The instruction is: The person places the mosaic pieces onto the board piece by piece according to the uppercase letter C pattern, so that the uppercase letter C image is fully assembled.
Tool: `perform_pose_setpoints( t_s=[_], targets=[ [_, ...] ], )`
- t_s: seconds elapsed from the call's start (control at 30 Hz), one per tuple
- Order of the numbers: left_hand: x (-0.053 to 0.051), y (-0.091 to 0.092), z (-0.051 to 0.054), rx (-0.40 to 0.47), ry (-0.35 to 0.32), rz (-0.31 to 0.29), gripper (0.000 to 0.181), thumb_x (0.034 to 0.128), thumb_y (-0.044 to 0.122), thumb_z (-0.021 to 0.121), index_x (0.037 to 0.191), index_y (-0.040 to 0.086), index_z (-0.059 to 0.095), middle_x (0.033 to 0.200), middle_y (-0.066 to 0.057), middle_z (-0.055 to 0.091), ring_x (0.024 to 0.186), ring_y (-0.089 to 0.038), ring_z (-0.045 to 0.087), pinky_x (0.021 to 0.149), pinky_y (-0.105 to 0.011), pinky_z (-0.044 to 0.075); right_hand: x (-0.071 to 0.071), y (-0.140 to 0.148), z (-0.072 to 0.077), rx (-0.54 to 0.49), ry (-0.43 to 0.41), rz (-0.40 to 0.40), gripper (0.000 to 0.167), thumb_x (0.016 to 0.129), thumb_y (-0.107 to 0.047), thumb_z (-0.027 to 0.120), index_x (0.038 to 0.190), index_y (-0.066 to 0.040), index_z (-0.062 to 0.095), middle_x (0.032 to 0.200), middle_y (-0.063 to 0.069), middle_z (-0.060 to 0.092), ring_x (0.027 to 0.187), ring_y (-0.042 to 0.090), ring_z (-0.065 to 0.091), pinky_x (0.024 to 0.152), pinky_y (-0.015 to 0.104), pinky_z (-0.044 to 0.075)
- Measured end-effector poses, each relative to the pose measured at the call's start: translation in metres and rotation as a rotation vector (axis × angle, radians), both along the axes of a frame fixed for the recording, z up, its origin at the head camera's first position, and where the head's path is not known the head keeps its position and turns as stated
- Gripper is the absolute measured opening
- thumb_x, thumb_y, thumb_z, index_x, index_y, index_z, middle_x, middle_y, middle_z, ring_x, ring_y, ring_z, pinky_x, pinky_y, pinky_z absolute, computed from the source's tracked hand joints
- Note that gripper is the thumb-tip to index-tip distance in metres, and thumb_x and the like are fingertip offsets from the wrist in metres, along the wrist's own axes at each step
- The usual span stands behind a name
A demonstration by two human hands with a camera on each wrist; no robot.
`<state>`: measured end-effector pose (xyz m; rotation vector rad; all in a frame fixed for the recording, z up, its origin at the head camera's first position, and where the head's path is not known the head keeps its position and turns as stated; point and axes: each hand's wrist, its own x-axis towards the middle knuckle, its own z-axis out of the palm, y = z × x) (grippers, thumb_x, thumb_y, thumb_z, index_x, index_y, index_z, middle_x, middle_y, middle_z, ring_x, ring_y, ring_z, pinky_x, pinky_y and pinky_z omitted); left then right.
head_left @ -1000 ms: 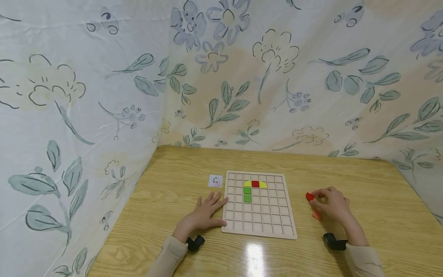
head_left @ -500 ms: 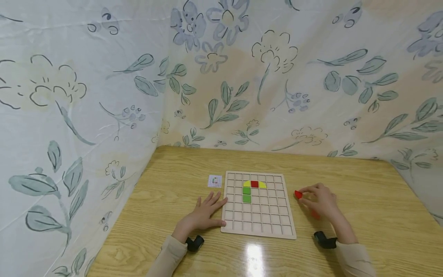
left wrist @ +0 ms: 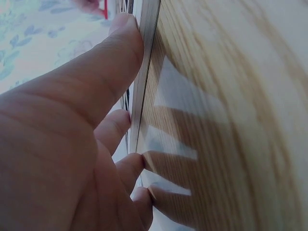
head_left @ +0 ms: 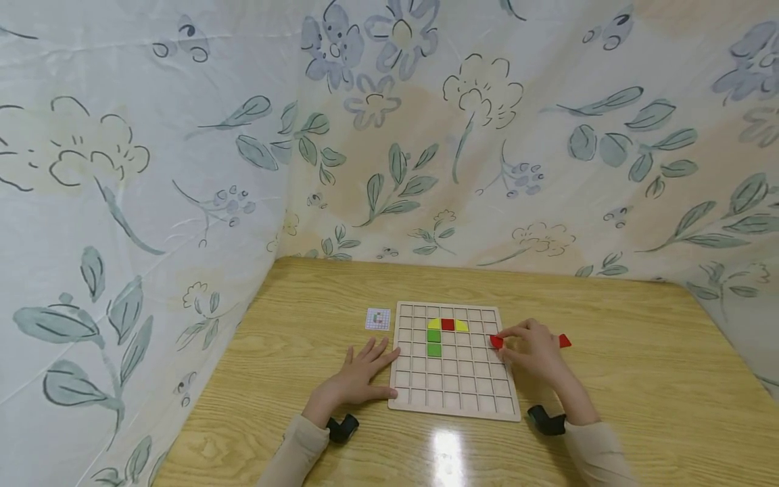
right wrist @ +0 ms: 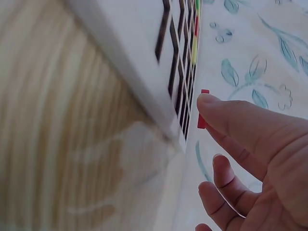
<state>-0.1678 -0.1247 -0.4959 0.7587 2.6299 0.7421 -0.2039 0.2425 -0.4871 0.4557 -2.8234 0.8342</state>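
A wooden grid board (head_left: 420,379) lies on the table, holding two green squares (head_left: 434,343), a dark red square (head_left: 447,325) and yellow pieces (head_left: 462,326) on either side of it. My left hand (head_left: 353,380) rests spread at the board's left edge, its thumb and a fingertip touching the rim; the left wrist view shows the hand (left wrist: 72,115) against that edge. Between thumb and finger my right hand (head_left: 538,352) pinches a red piece (head_left: 496,341) over the board's right edge. In the right wrist view, the hand (right wrist: 260,149) holds the red piece (right wrist: 202,120) upright on edge.
Another red piece (head_left: 565,341) lies on the table right of my right hand. A small card with a printed grid pattern (head_left: 378,318) lies left of the board. Floral cloth (head_left: 389,135) hangs behind the table and along its left side.
My right hand has moved left with the red piece, from the table to the board's right edge. A red piece behind that hand has come into clearer view. The left hand has stayed put.
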Motion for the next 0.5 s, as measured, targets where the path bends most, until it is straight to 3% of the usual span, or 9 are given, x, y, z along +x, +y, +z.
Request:
perform_pose_setpoints(
  t_s=[0.5],
  targets=[
    [0.0, -0.001, 0.0, 0.008, -0.001, -0.002, 0.075, 0.0866, 0.045, 0.059, 0.148, 0.019, 0.024, 0.156, -0.011, 0.009, 0.142, -0.036, 0.001, 0.107, -0.064, -0.006, 0.003, -0.036, -0.001, -0.018, -0.018, 0.038, 0.022, 0.074, -0.017, 0.078, 0.095, -0.014, 0.072, 0.094, 0.01, 0.053, 0.09, 0.028, 0.047, 0.083, 0.054, 0.025]
  ],
)
